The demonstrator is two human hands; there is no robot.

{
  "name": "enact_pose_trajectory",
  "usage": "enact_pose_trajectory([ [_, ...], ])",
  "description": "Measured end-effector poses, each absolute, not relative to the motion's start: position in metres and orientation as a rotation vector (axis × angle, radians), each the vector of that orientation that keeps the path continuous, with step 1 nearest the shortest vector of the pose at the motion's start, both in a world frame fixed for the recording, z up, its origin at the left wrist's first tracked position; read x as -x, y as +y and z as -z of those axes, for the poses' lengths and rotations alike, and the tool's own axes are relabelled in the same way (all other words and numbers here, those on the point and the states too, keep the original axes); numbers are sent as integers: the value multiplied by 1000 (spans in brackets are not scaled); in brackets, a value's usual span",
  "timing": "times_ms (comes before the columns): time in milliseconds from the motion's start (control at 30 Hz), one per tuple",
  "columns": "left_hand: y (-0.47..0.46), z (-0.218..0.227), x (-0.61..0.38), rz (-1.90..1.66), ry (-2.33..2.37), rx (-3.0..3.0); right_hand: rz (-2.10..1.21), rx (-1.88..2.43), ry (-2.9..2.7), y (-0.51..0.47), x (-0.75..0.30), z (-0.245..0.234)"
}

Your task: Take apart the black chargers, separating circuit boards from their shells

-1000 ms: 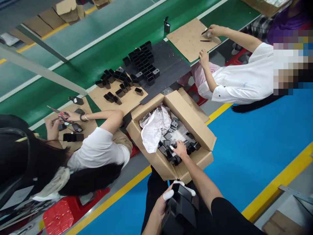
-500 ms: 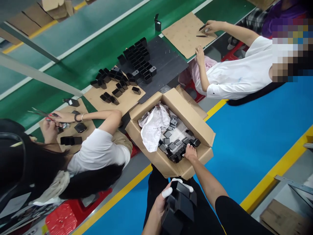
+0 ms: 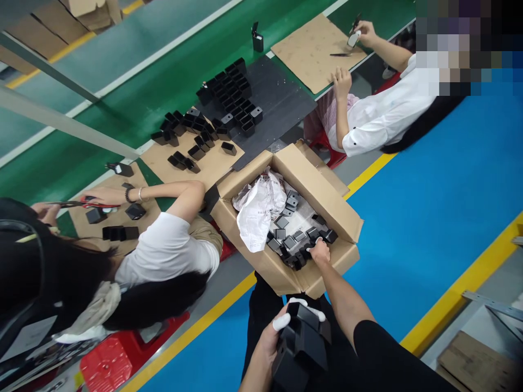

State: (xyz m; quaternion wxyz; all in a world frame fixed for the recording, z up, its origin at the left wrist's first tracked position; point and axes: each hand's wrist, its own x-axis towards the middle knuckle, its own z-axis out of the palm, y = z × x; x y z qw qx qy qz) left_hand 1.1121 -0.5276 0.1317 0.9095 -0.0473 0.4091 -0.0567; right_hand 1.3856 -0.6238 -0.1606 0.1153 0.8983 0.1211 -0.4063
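Note:
An open cardboard box (image 3: pixel 327 201) stands on the floor in front of me, with several small black plastic parts (image 3: pixel 294 239) and a crumpled white plastic bag (image 3: pixel 257 209) inside. My right hand (image 3: pixel 321 253) reaches into the box's near corner, fingers closed on one of the black parts. My left hand (image 3: pixel 275 332), with white finger cots, grips a stack of black plastic parts (image 3: pixel 304 340) held close to my body.
A seated person in a white shirt (image 3: pixel 163 250) works with red-handled scissors (image 3: pixel 87 204) at left; another (image 3: pixel 388 114) sits at upper right by a cardboard sheet (image 3: pixel 314 51). Black parts (image 3: pixel 229 95) cover a green conveyor (image 3: pixel 134 98). Red stool (image 3: pixel 106 362) at lower left.
My right hand moved from the middle of the parts toward the box's near right corner and closed on a part. The left hand's stack stayed put. The view shifted slightly.

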Motion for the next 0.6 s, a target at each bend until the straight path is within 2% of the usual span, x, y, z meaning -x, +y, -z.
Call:
enact_pose_trajectory([
  [400, -529, -126, -1117, -27, 725, -90, 1111, -2678, 468, -618, -1369, 171],
  [600, -529, -128, -1112, 4, 755, -26, 1141, -2695, 508, -616, -1368, 158],
])
